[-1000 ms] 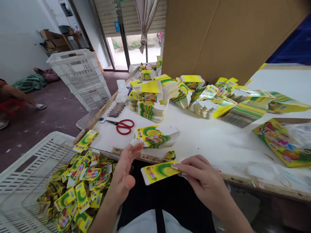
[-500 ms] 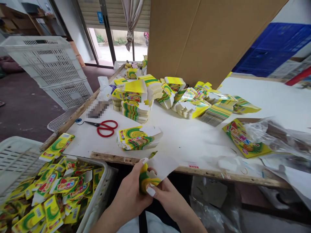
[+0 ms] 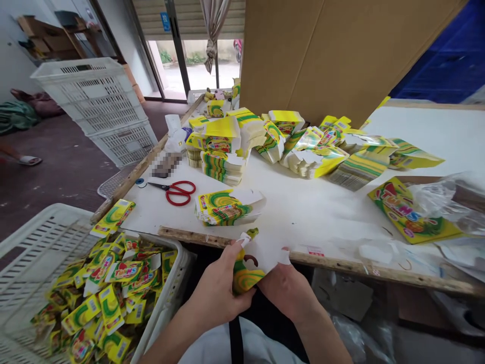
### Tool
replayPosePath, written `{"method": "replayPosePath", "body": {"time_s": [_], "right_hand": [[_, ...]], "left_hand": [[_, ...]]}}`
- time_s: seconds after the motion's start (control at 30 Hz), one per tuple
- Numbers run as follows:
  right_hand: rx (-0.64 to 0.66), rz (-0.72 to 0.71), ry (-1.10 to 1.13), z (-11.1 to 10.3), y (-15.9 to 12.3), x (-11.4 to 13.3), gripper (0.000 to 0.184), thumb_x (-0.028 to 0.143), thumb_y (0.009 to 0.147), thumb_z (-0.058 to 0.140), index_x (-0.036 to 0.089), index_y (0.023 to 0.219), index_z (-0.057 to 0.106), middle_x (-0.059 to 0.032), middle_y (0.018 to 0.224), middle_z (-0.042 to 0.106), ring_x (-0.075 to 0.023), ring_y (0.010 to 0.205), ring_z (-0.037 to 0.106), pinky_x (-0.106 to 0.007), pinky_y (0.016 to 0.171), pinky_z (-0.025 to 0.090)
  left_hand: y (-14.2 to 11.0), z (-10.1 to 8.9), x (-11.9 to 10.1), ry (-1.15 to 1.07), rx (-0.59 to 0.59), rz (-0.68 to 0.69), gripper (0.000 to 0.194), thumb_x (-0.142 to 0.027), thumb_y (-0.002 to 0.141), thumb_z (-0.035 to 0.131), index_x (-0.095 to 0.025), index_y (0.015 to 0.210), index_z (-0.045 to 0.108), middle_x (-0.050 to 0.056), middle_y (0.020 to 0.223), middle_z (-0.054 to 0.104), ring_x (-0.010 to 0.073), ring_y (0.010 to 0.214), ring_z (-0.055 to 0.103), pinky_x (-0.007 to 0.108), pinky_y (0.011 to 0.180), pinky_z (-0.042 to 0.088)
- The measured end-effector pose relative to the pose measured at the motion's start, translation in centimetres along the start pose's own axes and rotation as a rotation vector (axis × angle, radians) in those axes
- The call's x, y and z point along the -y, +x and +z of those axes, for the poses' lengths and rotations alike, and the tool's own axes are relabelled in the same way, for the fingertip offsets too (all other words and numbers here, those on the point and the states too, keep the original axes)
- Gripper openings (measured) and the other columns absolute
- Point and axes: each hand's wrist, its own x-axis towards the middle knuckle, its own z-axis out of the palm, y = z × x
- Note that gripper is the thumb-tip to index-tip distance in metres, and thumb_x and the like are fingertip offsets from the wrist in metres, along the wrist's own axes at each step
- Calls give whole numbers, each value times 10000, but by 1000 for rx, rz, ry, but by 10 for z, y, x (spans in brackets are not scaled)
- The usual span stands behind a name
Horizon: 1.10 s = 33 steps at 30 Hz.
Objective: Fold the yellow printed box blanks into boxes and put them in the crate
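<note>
Over the table's near edge, my left hand (image 3: 217, 288) grips a yellow and green printed cardboard box (image 3: 246, 278), thumb at its upper left. The box is partly opened out, with a white inner flap raised and a small cutout showing. My right hand (image 3: 290, 288) is closed on the flap's right side, its thumb pressed against the white card; its other fingers are mostly hidden. Just beyond lies a stack of flat printed boxes (image 3: 227, 207). Red-handled scissors (image 3: 180, 193) rest to the left of that stack.
A white crate (image 3: 166, 298) full of small folded boxes stands at lower left. More box bundles (image 3: 223, 167) line the table's back, before a tall cardboard sheet (image 3: 303, 55). A larger printed carton (image 3: 405, 212) and clear plastic lie right. White crates (image 3: 113, 101) are stacked on the floor.
My right hand has moved from the box's lower front to the right side of its white flap, and the box looks more opened out. The view has shifted slightly.
</note>
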Motion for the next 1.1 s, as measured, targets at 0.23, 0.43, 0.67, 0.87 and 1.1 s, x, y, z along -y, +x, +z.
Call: {"method": "replayPosePath", "body": {"time_s": [0.23, 0.43, 0.67, 0.87, 1.1], "right_hand": [[-105, -77, -242, 5, 3, -3, 519, 554, 713, 754, 251, 1130, 693, -72, 1303, 615, -310, 1285, 482, -490, 1123, 309], [2, -255, -606, -3, -4, -10, 568, 564, 904, 517, 252, 1378, 504, -81, 1437, 482, -296, 1345, 411, -516, 1134, 273], [-12, -661, -1177, -5, -6, -11, 614, 58, 913, 407, 360, 1447, 366, 0, 1512, 371, -161, 1369, 380, -361, 1119, 343], [20, -775, -1249, -13, -3, -3, 607, 52, 904, 442, 339, 1437, 392, -18, 1557, 266, -177, 1379, 357, -307, 1083, 388], [158, -723, -1313, -15, -2, 18, 282, 80, 894, 492, 232, 1014, 698, -110, 1493, 400, -224, 1284, 500, -322, 982, 481]], "left_hand": [[2, 7, -1, 6, -22, 61, 681, -95, 661, 591, -243, 1260, 305, 116, 1276, 548, 288, 1163, 568, 424, 899, 521], [8, -5, -5, 21, -6, -50, 677, -95, 606, 582, -212, 1219, 320, 42, 928, 640, 253, 799, 659, 362, 689, 543], [12, 3, 4, 134, -101, 72, 556, -134, 677, 622, -177, 1185, 400, 166, 1200, 492, 332, 1128, 540, 475, 873, 516], [5, -5, 4, 146, -169, -25, 513, -109, 654, 729, -200, 1083, 462, 81, 1067, 601, 269, 1012, 587, 438, 858, 521], [5, -27, 2, 167, -178, -15, 604, -273, 661, 794, -184, 1168, 477, 95, 1088, 659, 264, 989, 639, 405, 872, 528]]}}
